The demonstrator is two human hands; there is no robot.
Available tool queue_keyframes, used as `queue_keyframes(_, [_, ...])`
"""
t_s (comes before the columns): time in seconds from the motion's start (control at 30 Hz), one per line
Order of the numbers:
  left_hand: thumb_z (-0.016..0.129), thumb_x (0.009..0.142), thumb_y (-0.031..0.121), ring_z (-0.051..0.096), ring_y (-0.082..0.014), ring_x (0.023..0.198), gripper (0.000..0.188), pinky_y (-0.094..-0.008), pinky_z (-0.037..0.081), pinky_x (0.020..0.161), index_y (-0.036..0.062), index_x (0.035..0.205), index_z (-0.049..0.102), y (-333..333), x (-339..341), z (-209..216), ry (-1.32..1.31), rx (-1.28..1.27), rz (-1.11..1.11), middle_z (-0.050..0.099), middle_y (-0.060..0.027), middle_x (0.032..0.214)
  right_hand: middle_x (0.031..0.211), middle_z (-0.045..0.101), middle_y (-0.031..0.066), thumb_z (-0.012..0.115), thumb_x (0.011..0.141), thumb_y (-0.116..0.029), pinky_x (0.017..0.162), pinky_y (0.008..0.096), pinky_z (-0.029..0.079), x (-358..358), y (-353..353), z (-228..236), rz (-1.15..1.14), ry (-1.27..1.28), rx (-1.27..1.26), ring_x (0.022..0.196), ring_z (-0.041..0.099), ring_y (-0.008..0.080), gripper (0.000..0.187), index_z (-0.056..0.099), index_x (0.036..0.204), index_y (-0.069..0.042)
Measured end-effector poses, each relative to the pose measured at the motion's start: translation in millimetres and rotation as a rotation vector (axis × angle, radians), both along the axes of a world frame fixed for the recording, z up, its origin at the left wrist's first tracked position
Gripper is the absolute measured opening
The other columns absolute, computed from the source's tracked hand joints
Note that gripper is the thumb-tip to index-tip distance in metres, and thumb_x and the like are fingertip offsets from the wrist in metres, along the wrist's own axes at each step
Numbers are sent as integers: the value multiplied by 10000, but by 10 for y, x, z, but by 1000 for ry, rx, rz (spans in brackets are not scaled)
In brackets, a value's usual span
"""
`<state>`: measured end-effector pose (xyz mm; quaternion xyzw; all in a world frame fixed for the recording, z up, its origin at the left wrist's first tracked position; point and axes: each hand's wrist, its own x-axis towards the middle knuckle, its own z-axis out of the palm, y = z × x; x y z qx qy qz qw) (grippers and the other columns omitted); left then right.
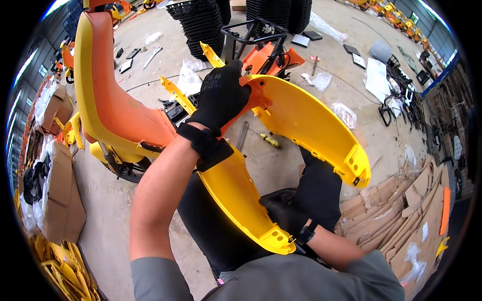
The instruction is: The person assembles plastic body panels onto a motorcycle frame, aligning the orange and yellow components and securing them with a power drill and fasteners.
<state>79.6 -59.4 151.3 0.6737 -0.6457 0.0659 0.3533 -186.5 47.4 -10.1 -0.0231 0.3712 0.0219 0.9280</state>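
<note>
A curved yellow scooter body panel (311, 120) with an orange middle lies across my lap area, its two long arms bending toward me. My left hand (221, 98), in a black glove, is closed around the orange part where the arms meet. Beside the inner edge of the panel's nearer arm is my right hand (287, 213), also black-gloved, low against my dark trousers. Its fingers blend into the dark cloth, so their grip is hidden. Left of the panel stands a scooter with an orange and yellow seat (118, 90).
A yellow-handled screwdriver (270, 140) lies on the floor beyond the panel. Stacked black baskets (198, 25) stand at the back. Flattened cardboard (391, 226) covers the right floor; a cardboard box (63, 195) and yellow parts (65, 268) are at left. Cables (409, 105) lie far right.
</note>
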Motion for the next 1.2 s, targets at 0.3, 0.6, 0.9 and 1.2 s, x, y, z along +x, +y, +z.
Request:
queue_keyframes(0.3, [728, 726, 55, 664, -311, 840, 424, -358, 518, 727, 13, 1118, 572, 537, -309, 183, 62, -102, -34, 676, -151, 910, 1018, 658, 97, 593, 924, -327, 773, 274, 489, 68, -138, -706, 380, 112, -1064, 867, 620, 167, 423, 562, 1168, 18])
queue_keyframes(0.6, [803, 654, 30, 633, -316, 965, 461, -356, 516, 809, 17, 1052, 570, 1051, -629, 361, -60, -249, 27, 629, -157, 1061, 744, 595, 97, 595, 904, -307, 650, 332, 427, 364, -806, -1165, 373, 290, -1511, 710, 551, 210, 292, 574, 871, -18])
queue_keyframes(0.9, [796, 650, 9, 630, -339, 990, 338, -358, 526, 802, 25, 801, 495, 1185, -597, 87, -28, -193, 52, 613, -186, 1108, 788, 592, 230, 534, 920, -330, 674, 450, 435, 561, -879, -1196, 222, 513, -1801, 791, 576, 410, 338, 564, 846, -2])
queue_keyframes(1.2, [758, 689, 0, 614, -350, 1048, 272, -362, 524, 826, 16, 805, 512, 1097, -407, -227, -34, -217, 30, 594, -205, 1162, 775, 583, 225, 532, 923, -255, 669, 466, 439, 500, -1119, -1832, 69, 438, -2602, 770, 566, 412, 268, 585, 865, 1])
